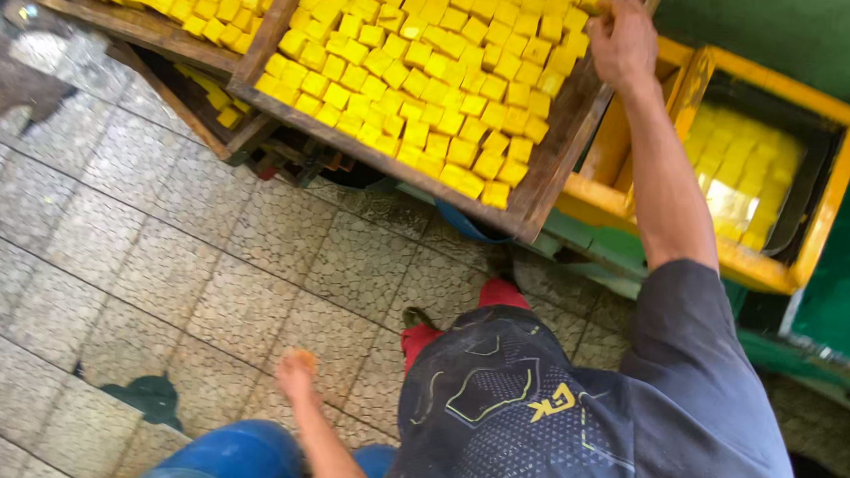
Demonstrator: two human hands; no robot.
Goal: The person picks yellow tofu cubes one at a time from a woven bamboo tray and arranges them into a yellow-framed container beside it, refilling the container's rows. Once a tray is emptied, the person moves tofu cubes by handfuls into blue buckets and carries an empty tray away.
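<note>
The right hand (pixel 624 41) is reaching far up to the right rim of the big, shallow wooden tray (pixel 561 149), and the fingers are curling over that edge beside the yellow rectangular blocks (pixel 424 64) packed in tight rows. They look closed on the rim, though the fingertips themselves are hidden behind it. This tray sits at the far middle of the scene, tilted, its near corner hanging out over the grey patterned tile floor (pixel 201 266).

The left hand (pixel 294 370) is hanging low and near, over the floor, above a blue rounded drum (pixel 239 457). Its fingers are bunched loosely together and touching nothing.

To the right, just beside the tray, an open yellow plastic crate (pixel 825 182) is holding more of the same blocks. A 2nd wooden tray (pixel 136 20), also full, lies at the far left.

To my eye, a 1-handed pull on that rim risks tipping the load. Better to bring the left hand up to the near rail, keep the tray level, and move it slowly so the loose near-corner blocks are not spilling. The feet are close under the overhang, so standing clear matters too.
</note>
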